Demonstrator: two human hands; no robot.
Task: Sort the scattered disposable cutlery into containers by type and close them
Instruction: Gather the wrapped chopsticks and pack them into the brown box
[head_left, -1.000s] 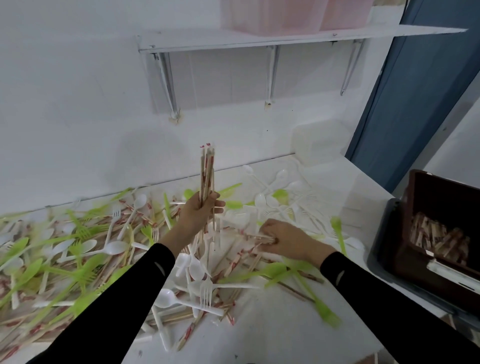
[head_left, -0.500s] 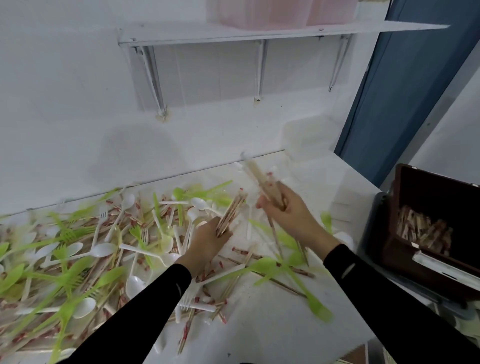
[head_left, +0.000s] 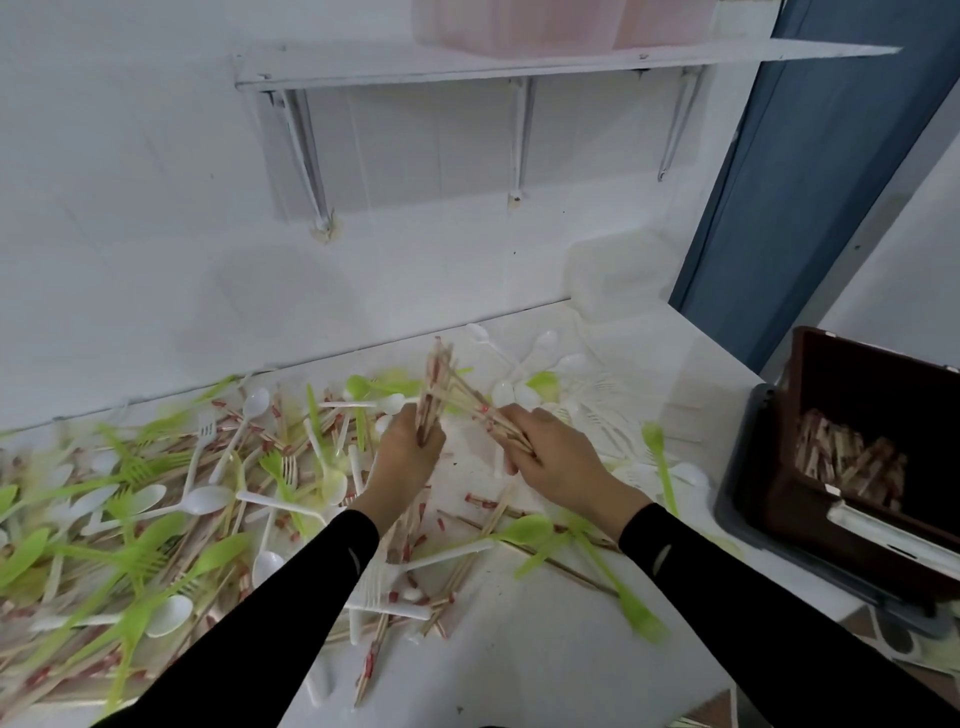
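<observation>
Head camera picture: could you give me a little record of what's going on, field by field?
left hand: closed on an upright bundle of chopsticks
right hand: closed on a slanted bunch that crosses the bundle
table: white, strewn with green and white spoons and forks and loose chopsticks
brown bin: right of table, open, chopsticks inside
shelf: on wall above

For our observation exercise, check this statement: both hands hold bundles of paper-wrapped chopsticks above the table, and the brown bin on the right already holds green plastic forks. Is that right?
Not quite. The head view shows the brown bin holding wrapped chopsticks, not green forks. The rest stands: the left hand and the right hand each hold a chopstick bundle above the table.
</observation>
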